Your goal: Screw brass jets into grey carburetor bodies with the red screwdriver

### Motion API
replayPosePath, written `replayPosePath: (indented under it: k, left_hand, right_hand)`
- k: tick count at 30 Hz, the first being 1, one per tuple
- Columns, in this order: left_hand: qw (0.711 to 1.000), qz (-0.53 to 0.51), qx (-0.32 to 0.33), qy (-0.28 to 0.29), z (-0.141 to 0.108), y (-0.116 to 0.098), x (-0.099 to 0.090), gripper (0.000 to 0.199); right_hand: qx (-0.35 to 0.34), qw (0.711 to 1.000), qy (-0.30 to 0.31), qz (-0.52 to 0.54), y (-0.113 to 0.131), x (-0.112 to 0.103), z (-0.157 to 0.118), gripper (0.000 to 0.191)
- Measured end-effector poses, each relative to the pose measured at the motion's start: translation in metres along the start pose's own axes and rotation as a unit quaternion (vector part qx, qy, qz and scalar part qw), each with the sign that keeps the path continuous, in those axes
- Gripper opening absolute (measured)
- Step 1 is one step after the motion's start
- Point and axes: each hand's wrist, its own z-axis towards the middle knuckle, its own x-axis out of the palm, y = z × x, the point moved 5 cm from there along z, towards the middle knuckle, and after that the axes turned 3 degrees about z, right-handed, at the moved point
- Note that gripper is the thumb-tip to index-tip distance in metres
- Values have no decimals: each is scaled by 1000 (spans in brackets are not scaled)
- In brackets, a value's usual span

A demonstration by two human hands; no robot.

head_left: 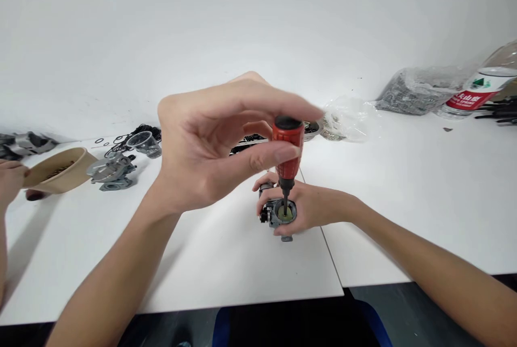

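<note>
A red-handled screwdriver [288, 147] stands almost upright, pinched between the thumb and fingers of my left hand [218, 142]. Its dark tip goes down into the round opening of a small grey metal carburetor-like part [278, 212], over a brass-coloured disc [285, 214]. My right hand [302, 204] grips this metal part from the right side, with its fingers spread around the body and close to the table top. Where exactly the tip touches is too small to tell.
Further left are a second metal part [112, 170], a clear cup [144, 144], black rings and a tan bowl [60, 170], touched by another person's hand [11, 180]. At the back right are a plastic bag [420, 91] and a bottle [480, 91]. A table seam runs beside my right hand.
</note>
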Motion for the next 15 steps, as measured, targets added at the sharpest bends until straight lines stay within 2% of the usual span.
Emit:
replayPosePath:
  k: [6,11,15]
  left_hand:
    - [999,-3,33,25,4,-3,2,30]
    - [1000,-8,11,-2,3,-4,0,28]
    - [999,-19,4,27,3,-3,4,34]
  right_hand:
    - [5,1000,3,2,-1,0,0,35]
    - [1,1000,4,-7,0,0,1,35]
    - [5,1000,3,-5,1,-1,0,35]
